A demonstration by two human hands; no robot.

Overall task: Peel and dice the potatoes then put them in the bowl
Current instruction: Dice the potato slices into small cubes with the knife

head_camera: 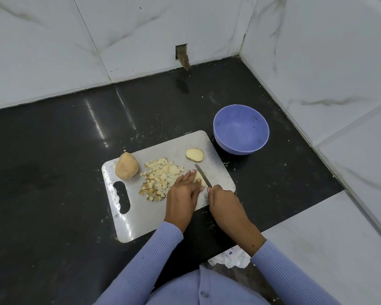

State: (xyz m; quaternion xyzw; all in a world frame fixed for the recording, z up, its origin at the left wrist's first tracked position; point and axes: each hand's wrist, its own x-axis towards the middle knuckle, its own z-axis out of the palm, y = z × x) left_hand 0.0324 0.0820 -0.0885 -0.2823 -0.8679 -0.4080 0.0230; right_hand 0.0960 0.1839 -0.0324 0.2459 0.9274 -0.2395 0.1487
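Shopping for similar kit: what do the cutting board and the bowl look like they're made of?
Cutting board: probably metal, maybe steel; grey, dull sheen, glints near the handle slot, though pale plastic isn't ruled out. Bowl: likely plastic; even matte lilac colour, thin rim, no glaze shine.

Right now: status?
Left hand pins potato slice; right hand grips knife, cutting. Diced pile on board. Bowl empty.

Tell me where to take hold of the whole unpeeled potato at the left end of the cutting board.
Grip the whole tan unpeeled potato around its broad lower body, coming from above with the left hand. It tapers to a narrow top that would probably slip, and nothing blocks it from above; the pile of diced potato lies on its right.
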